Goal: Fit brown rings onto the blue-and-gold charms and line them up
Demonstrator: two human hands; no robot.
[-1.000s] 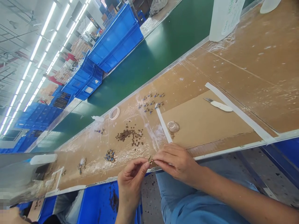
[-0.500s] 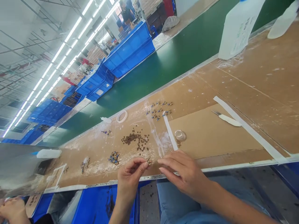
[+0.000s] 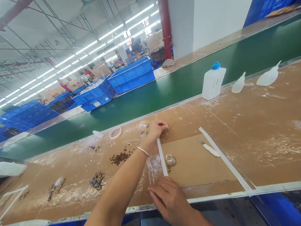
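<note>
My left hand reaches far over the table, thumb and fingertips pinched on a small gold-coloured metal part. Similar blue-and-gold parts stand about that hand, some hidden behind the wrist and forearm. Near the front edge, my right hand hangs low with its fingers loosely bent and slightly apart, nothing visible in them. Left of my forearm are a heap of small brown discs and a pile of blue-and-gold parts. A small clear cup sits on the cardboard beyond my right hand.
A white-handled blade lies on the cardboard, beside white tape strips. A tape roll and a small bottle are at the far edge. A blue-capped jug and two squeeze bottles stand right, along a green belt.
My left hand has moved from the front edge out to the rows of parts, carrying the small metal part. My right hand is lower, its fingers closer together. The view has turned right.
</note>
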